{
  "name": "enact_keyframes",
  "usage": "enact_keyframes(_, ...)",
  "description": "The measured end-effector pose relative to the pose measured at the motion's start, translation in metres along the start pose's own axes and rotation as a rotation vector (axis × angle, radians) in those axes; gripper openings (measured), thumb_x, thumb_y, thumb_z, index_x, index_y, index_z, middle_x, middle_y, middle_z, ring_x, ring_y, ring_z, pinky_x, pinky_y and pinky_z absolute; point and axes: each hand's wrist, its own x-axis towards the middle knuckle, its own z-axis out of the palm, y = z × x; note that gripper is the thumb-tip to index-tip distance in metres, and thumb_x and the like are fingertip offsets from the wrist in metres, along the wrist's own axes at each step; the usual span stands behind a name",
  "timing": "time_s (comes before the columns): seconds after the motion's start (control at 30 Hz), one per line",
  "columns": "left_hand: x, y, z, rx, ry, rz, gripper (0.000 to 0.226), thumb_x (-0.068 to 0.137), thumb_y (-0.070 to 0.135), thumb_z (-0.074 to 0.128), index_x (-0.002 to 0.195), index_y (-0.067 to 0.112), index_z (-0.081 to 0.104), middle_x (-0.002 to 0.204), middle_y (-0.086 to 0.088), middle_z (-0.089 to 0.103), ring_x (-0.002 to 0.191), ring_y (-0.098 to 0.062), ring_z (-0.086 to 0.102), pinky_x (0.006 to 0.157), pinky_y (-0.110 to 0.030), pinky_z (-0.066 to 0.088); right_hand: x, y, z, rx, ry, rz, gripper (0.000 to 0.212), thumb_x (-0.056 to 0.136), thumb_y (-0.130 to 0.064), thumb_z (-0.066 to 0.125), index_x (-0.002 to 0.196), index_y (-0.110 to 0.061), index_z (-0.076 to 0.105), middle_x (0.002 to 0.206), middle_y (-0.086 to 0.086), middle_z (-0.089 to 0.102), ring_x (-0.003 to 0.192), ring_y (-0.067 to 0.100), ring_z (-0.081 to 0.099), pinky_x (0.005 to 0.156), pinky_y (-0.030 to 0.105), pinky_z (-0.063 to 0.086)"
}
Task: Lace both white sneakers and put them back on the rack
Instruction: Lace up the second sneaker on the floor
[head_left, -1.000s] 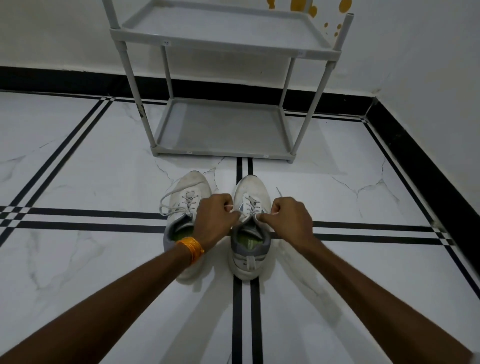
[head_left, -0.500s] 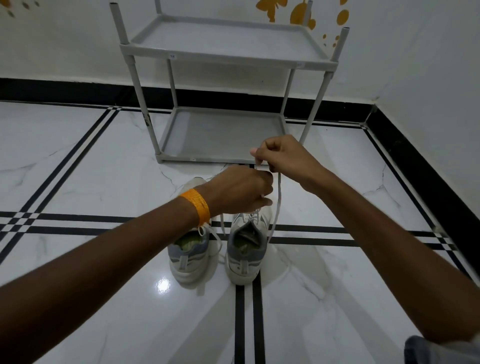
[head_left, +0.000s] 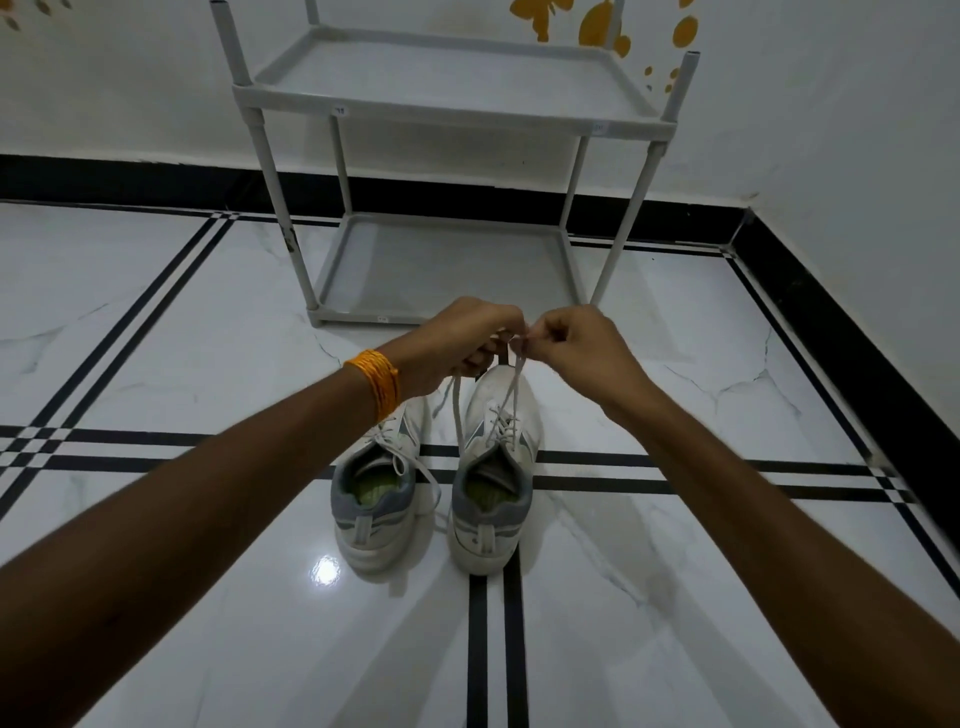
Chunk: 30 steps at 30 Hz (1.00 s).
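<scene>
Head view shows the left hand (head_left: 470, 338) and right hand (head_left: 576, 345) at mid-frame, each pinching one lace end (head_left: 511, 384) above the right sneaker (head_left: 493, 467), likely to tie it, while the left sneaker (head_left: 376, 493) waits below the rack (head_left: 452, 119).

A home corner is shown: a glossy white marble-look floor (head_left: 156, 322) inlaid with black lines, a black skirting (head_left: 130, 176), orange wall decals (head_left: 597, 26), and a grey plastic shoe rack (head_left: 452, 109) set against the wall.
</scene>
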Motion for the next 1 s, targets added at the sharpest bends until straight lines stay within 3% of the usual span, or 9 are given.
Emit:
enact_keyframes(0.13, 0.000, -0.004, -0.007, -0.006, -0.072, 0.041, 0.015, 0.078, 0.018, 0.068, 0.078, 0.013, 0.054, 0.068, 0.000, 0.045, 0.062, -0.014, 0.040, 0.056, -0.026, 0.036, -0.002, -0.012, -0.015, 0.267, -0.062, 0.072, 0.022, 0.092, -0.019, 0.059, 0.078, -0.003, 0.064, 0.059, 0.002, 0.051, 0.055, 0.012, 0.044, 0.054, 0.025, 0.036)
enact_keyframes(0.27, 0.003, -0.012, 0.000, 0.284, 0.000, 0.084, 0.061, 0.062, 0.007, 0.083, 0.113, 0.005, 0.050, 0.092, -0.017, 0.053, 0.078, -0.025, 0.050, 0.068, -0.045, 0.052, 0.001, -0.040, -0.022, 0.457, -0.095, 0.016, 0.022, 0.094, -0.021, 0.056, 0.076, -0.010, 0.059, 0.057, -0.001, 0.050, 0.052, 0.011, 0.047, 0.050, 0.022, 0.039)
enact_keyframes(0.37, 0.005, -0.015, 0.016, 0.511, 0.238, 0.307, 0.056, 0.063, 0.005, 0.078, 0.109, 0.010, 0.046, 0.096, -0.018, 0.060, 0.072, -0.028, 0.058, 0.064, -0.050, 0.055, 0.006, -0.060, -0.029, 0.588, -0.072, -0.053, 0.020, 0.096, -0.020, 0.053, 0.079, -0.010, 0.059, 0.064, 0.002, 0.055, 0.056, 0.013, 0.054, 0.050, 0.021, 0.045)
enact_keyframes(0.53, 0.004, -0.021, 0.023, 0.753, 0.602, 0.586, 0.037, 0.082, 0.006, 0.061, 0.111, 0.011, 0.039, 0.069, -0.008, 0.059, 0.055, -0.024, 0.058, 0.050, -0.042, 0.050, 0.016, -0.058, -0.029, 0.897, 0.052, -0.061, 0.015, 0.099, -0.013, 0.050, 0.096, -0.004, 0.062, 0.078, 0.008, 0.064, 0.071, 0.017, 0.065, 0.064, 0.024, 0.057)
enact_keyframes(0.63, -0.003, -0.024, 0.020, 0.783, 0.610, 0.718, 0.030, 0.091, 0.024, 0.060, 0.109, 0.006, 0.044, 0.070, -0.010, 0.062, 0.055, -0.024, 0.056, 0.050, -0.030, 0.045, 0.024, -0.040, -0.021, 1.115, 0.115, 0.057, 0.011, 0.098, -0.007, 0.049, 0.096, -0.003, 0.059, 0.084, 0.012, 0.065, 0.078, 0.020, 0.070, 0.073, 0.027, 0.060)
enact_keyframes(0.73, -0.006, -0.032, 0.018, 0.896, 0.573, 0.821, 0.018, 0.091, 0.023, 0.061, 0.091, 0.007, 0.053, 0.069, -0.010, 0.065, 0.053, -0.022, 0.054, 0.048, -0.030, 0.042, 0.031, -0.017, -0.007, 1.167, 0.148, 0.241, 0.010, 0.098, -0.003, 0.047, 0.099, 0.000, 0.056, 0.085, 0.015, 0.064, 0.079, 0.022, 0.069, 0.077, 0.028, 0.061)
enact_keyframes(0.83, -0.002, -0.028, 0.017, 0.570, 0.513, 0.473, 0.020, 0.086, 0.021, 0.066, 0.072, 0.013, 0.054, 0.060, -0.001, 0.060, 0.054, -0.016, 0.054, 0.050, -0.026, 0.044, 0.030, 0.003, 0.007, 1.109, 0.081, 0.399, 0.010, 0.097, 0.002, 0.046, 0.096, 0.003, 0.056, 0.091, 0.018, 0.063, 0.085, 0.024, 0.068, 0.081, 0.030, 0.060)
enact_keyframes(0.93, -0.002, -0.008, 0.007, -0.159, 0.135, -0.186, 0.018, 0.086, 0.012, 0.059, 0.068, 0.011, 0.056, 0.048, 0.005, 0.040, 0.040, -0.008, 0.033, 0.035, -0.017, 0.029, 0.024, 0.015, 0.014, 0.827, 0.045, 0.463, 0.013, 0.092, 0.000, 0.054, 0.104, 0.006, 0.057, 0.103, 0.024, 0.065, 0.097, 0.032, 0.068, 0.085, 0.033, 0.058)
enact_keyframes(1.0, -0.001, -0.003, 0.001, -0.371, 0.019, -0.339, 0.025, 0.088, 0.014, 0.050, 0.063, 0.013, 0.051, 0.041, 0.008, 0.031, 0.033, -0.006, 0.023, 0.030, -0.014, 0.022, 0.016, 0.016, 0.010, 0.606, 0.115, 0.361, 0.029, 0.090, -0.006, 0.059, 0.117, 0.000, 0.055, 0.103, 0.018, 0.069, 0.096, 0.031, 0.070, 0.081, 0.034, 0.059)
